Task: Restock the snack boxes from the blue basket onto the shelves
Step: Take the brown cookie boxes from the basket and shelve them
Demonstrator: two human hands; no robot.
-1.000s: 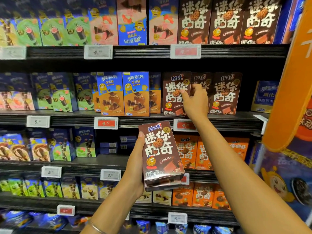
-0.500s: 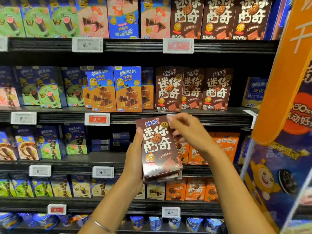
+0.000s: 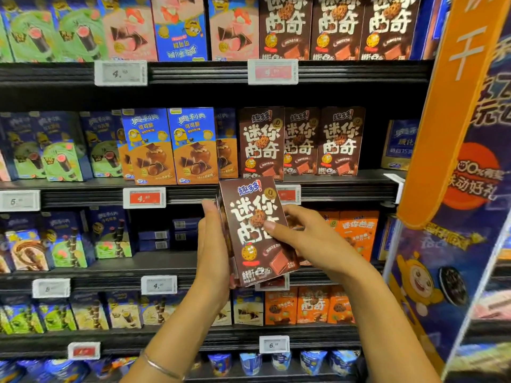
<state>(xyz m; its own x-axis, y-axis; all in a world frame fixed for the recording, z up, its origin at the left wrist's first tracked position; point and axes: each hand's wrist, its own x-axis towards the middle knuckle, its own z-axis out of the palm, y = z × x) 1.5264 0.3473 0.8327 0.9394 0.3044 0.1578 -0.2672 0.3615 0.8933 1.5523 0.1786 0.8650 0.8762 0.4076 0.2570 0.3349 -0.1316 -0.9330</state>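
My left hand (image 3: 214, 247) holds a small stack of brown snack boxes (image 3: 255, 252) upright in front of the shelves, its fingers along the stack's left side. My right hand (image 3: 307, 239) grips the front box from the right, thumb pressed on its face. Three matching brown boxes (image 3: 301, 142) stand in a row on the shelf (image 3: 345, 186) just above and behind the stack. The blue basket is out of view.
Blue-and-orange boxes (image 3: 171, 146) stand left of the brown row. Orange boxes (image 3: 356, 233) fill the shelf behind my right hand. An orange and blue promotional panel (image 3: 456, 161) juts out on the right. A dark gap lies right of the brown row.
My right hand left the brown boxes on the shelf, came down and took hold of the front box in the stack. The view shifted down slightly.
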